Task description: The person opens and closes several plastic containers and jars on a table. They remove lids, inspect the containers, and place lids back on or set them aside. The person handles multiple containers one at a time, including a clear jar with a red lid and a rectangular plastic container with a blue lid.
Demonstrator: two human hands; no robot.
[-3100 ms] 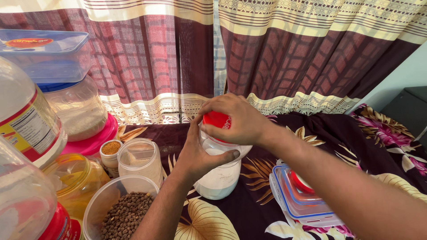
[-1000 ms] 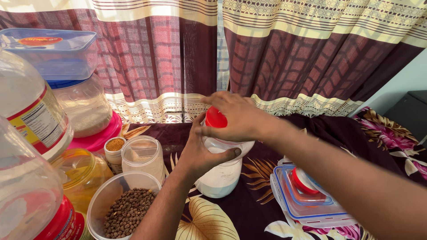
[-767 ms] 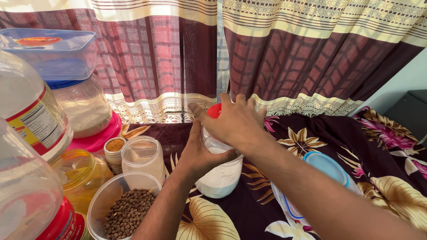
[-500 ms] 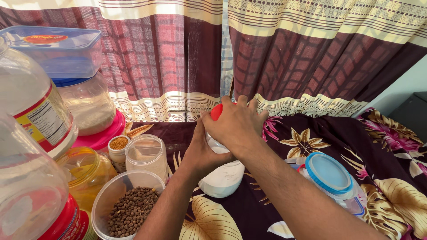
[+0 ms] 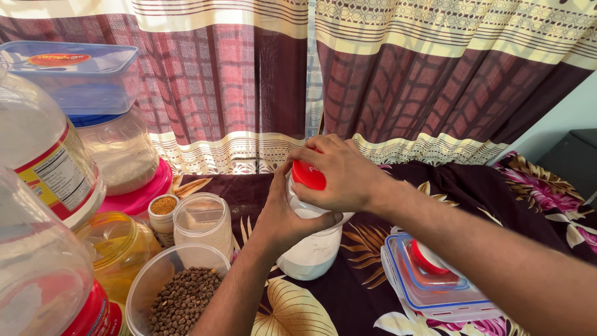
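Head view is a bit crowded, so a lot is cut off: the big bottle [image 5: 43,168] at the left edge and the red-based jug [image 5: 43,280] in the bottom corner only show in part, and the bowl of brown seeds [image 5: 177,292] is clipped by the bottom edge. The jar [image 5: 314,249] in the middle is mostly hidden by both hands, so only its lower belly and a strip of shoulder show. It's a clear plastic jar about half full of white powder, standing upright on the dark floral cloth [image 5: 528,205] over the tabletop, in front of the striped curtain [image 5: 404,81]. Its red cap [image 5: 309,175] peeks out between the fingers. Left hand [image 5: 283,214] is wrapped round the jar's upper body, fingers clenched on it, thumb across the front. Right hand [image 5: 342,177] sits over the top with the fingers curled tight around the cap. Can't tell if the cap is fully seated. Compared with half a second ago, the right hand has gone from lying flat over the cap to gripping it from the side, so more red shows. The forearm no longer covers the flat lidded box [image 5: 435,280] at right, and the round blue lid seen there before is out of sight.
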